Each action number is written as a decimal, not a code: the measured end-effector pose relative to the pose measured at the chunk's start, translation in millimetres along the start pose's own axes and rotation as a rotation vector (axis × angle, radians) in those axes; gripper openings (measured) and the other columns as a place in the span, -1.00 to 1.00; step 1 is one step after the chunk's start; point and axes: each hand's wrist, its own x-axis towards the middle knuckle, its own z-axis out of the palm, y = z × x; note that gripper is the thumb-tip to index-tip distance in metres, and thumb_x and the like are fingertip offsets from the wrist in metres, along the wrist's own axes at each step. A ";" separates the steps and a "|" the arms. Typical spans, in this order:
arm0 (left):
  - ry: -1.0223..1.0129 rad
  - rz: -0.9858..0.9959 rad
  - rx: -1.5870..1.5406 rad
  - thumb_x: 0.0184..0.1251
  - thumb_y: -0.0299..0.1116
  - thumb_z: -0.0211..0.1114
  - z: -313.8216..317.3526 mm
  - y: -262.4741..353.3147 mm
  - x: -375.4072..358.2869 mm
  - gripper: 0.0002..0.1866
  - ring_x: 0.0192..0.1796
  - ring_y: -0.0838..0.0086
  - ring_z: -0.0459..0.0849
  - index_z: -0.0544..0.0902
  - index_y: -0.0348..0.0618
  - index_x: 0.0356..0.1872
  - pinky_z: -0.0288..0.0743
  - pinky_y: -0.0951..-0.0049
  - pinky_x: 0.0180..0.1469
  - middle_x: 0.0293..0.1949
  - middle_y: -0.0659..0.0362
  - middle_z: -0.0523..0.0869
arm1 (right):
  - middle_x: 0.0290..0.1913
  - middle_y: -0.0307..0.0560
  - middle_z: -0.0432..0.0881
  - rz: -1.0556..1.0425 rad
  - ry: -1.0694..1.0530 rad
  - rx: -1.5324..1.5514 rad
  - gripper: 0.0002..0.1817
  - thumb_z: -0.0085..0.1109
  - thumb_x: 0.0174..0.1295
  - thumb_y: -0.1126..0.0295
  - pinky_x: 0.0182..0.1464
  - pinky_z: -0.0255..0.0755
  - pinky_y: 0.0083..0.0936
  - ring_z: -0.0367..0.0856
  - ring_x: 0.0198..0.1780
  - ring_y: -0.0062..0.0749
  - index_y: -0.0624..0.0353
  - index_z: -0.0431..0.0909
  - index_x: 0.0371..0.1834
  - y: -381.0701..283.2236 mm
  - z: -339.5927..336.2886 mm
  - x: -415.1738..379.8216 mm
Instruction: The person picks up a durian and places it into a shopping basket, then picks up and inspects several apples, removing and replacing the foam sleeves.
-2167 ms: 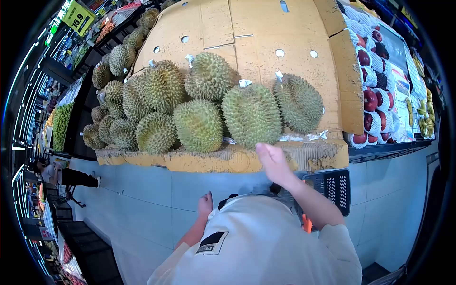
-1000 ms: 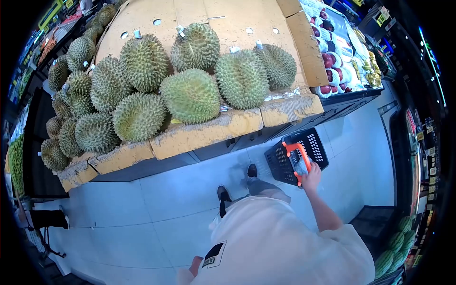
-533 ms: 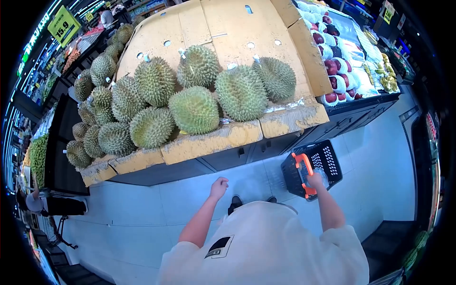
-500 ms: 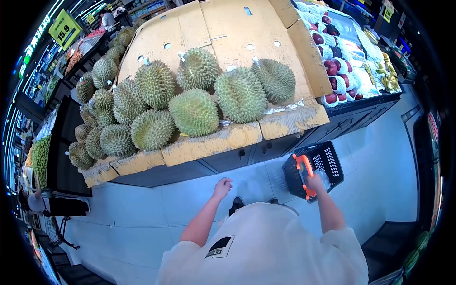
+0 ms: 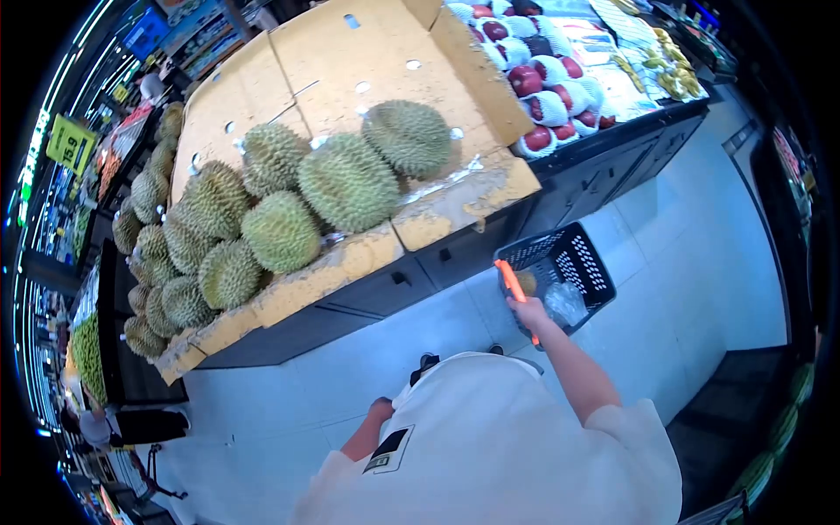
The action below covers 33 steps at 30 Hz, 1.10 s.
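Note:
My right hand (image 5: 530, 313) is closed around the orange handle (image 5: 507, 282) of a black shopping basket (image 5: 588, 267). Inside the basket lie a clear plastic bag (image 5: 565, 303) and a brownish item (image 5: 526, 282) partly hidden by the handle. My left hand (image 5: 381, 409) hangs low beside my shirt, touching no fruit; its fingers are too shadowed and small to make out. Ahead, spiky green durians (image 5: 348, 182) rest in rows on a cardboard-lined stand (image 5: 315, 284).
Right of the durians, dark red fruit (image 5: 526, 80) in white foam nets sits beside yellow fruit (image 5: 674, 74). Watermelons (image 5: 754, 477) line the lower right. A person (image 5: 149, 426) stands at the left by a cart. A price sign (image 5: 70, 144) hangs at upper left.
The view has turned right and moved along the stand, so the durians sit further left. My left hand has dropped back toward my body. The basket's opening shows more; my right hand still holds it.

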 end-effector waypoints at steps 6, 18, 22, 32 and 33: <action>0.049 -0.126 -0.231 0.07 -0.06 0.35 62.6 -4.4 -3.7 -0.57 0.14 -0.02 0.66 0.77 -0.09 -0.08 0.55 0.11 0.18 0.05 -0.09 0.72 | -0.43 -0.06 0.68 -0.073 -0.011 -0.006 -0.56 0.36 0.22 0.02 -0.34 0.45 -0.32 0.65 -0.40 -0.33 0.26 0.69 -0.20 6.5 22.8 16.3; 0.059 -0.101 -0.270 0.08 -0.13 0.35 33.7 55.8 24.6 -0.59 0.16 -0.01 0.65 0.75 -0.07 -0.05 0.54 0.12 0.20 0.07 -0.08 0.72 | -0.16 0.32 0.71 -0.192 0.066 -0.232 -0.57 0.23 0.23 0.12 0.03 0.54 -0.03 0.68 -0.02 0.22 0.19 0.63 0.02 -17.2 11.0 -13.2; 0.065 -0.057 -0.278 0.08 -0.15 0.35 4.8 54.1 55.9 -0.59 0.17 -0.01 0.65 0.75 -0.07 -0.03 0.54 0.12 0.20 0.07 -0.08 0.72 | -0.19 0.35 0.69 -0.248 0.093 -0.229 -0.59 0.23 0.19 0.18 0.00 0.53 -0.01 0.68 -0.06 0.24 0.24 0.61 -0.01 -11.3 11.6 -8.2; -0.087 0.051 -0.108 0.12 -0.21 0.33 -104.4 86.9 121.5 -0.62 0.10 -0.04 0.68 0.72 -0.10 -0.03 0.54 0.12 0.17 0.03 -0.10 0.74 | -0.30 0.29 0.70 -0.061 -0.036 -0.382 -0.56 0.30 0.14 0.10 -0.12 0.54 -0.14 0.71 -0.17 0.18 0.29 0.62 -0.11 -24.2 -2.3 3.2; -0.103 0.065 -0.107 0.12 -0.21 0.33 -108.7 85.9 127.1 -0.62 0.10 -0.03 0.68 0.72 -0.10 -0.02 0.54 0.12 0.17 0.03 -0.09 0.74 | -0.36 0.26 0.70 -0.093 -0.042 -0.296 -0.58 0.31 0.16 0.14 -0.16 0.54 -0.18 0.73 -0.23 0.10 0.30 0.61 -0.12 -30.0 -4.4 -1.0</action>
